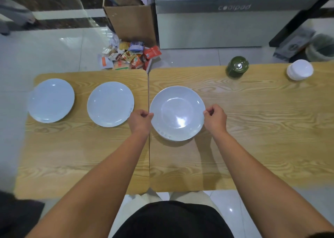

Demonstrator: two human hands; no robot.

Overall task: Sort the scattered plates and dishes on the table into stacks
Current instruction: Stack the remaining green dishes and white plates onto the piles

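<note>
Fingers [148,115] of the left hand [141,121] curl onto the left rim of the plate [178,111]; the right hand [216,118] pinches the opposite rim, the plate lying between them over the counter [262,129].

Three plates [51,100] [110,104] [178,113] in a row on the table [262,129] (jar [237,69] and bowls [300,69] far right).

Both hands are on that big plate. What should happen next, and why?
Probably lift the held plate and carry it left onto the middle plate: left hand and right hand pinch its rim, and the two look alike.
</note>
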